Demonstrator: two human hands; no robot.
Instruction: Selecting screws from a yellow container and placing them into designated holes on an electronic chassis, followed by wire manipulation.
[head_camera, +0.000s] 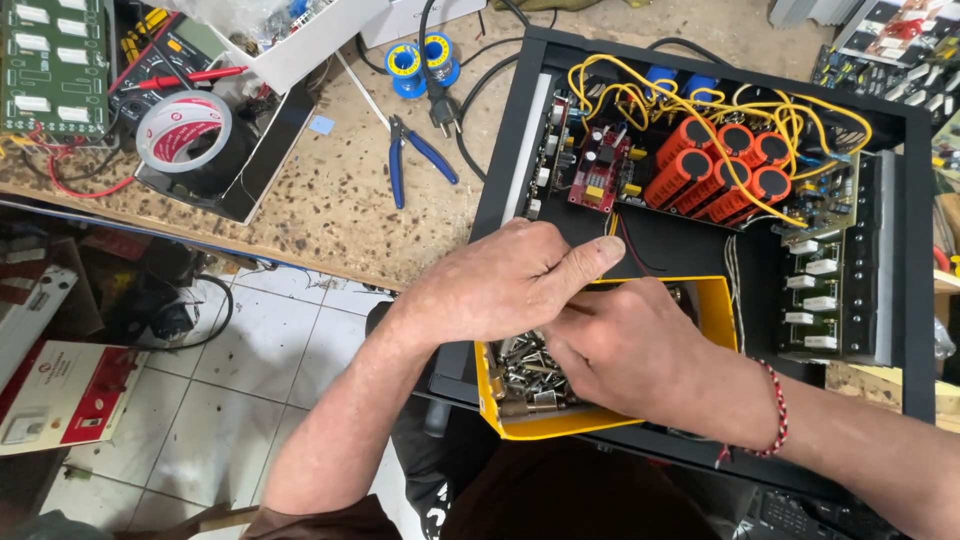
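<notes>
Here both hands (560, 310) inside yellow box (715, 310) of metal screws (525, 375)

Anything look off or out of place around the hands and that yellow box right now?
The yellow box of metal hardware sits inside the open black chassis, close to the circuit boards and loose yellow wires. Both left hand and right hand are in it. Nothing spilled.

Two hands (500, 285) (625, 350), one yellow box (715, 310) of many metal screws (525, 375), six orange capacitors (715, 165), one pair of blue pliers (415, 155), one roll of tape (180, 130), two solder spools (422, 58).
</notes>
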